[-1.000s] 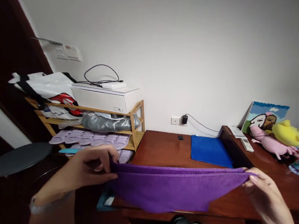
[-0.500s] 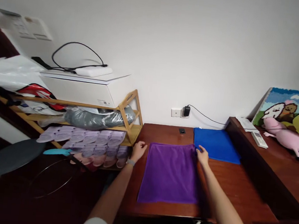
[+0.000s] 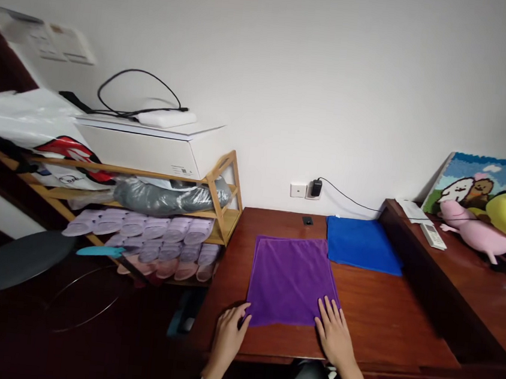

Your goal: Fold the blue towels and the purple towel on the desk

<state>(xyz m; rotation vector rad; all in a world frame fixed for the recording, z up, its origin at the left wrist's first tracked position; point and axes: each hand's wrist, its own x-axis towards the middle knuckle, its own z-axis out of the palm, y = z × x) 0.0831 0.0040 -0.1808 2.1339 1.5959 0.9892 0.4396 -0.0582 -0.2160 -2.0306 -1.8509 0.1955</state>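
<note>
Purple cloth: the purple cloth [image 3: 291,280] lies flat and spread as a smooth rectangle on the dark red-brown desk [image 3: 383,324], its short edge nearest the person; the near left corner looks slightly uneven.
Blue cloth: the blue cloth [image 3: 362,244] lies flat just beside the purple cloth's far right corner, edges close or touching; which of the two I cannot tell.
Behind the purple cloth: a small dark object [image 3: 307,220] sits on the desk past the far edge, and a black plug [image 3: 316,187] with its cable sits in the wall socket above it.
Left of the purple cloth: a wooden rack [image 3: 214,209] holds rows of pale slippers [image 3: 157,237] and a white box [image 3: 149,148] on top.
Right of the purple cloth: a raised shelf [image 3: 461,277] carries a remote [image 3: 432,235] and plush toys [image 3: 493,227], well apart from it.
Left hand: the left hand [image 3: 228,335] rests open on the desk, fingers loosely together, fingertips at the purple cloth's near left corner.
Right hand: the right hand [image 3: 333,333] lies flat with fingers spread, fingertips on the purple cloth's near right corner, palm on the desk.
In the way: nothing covers the purple cloth except those fingertips.
</note>
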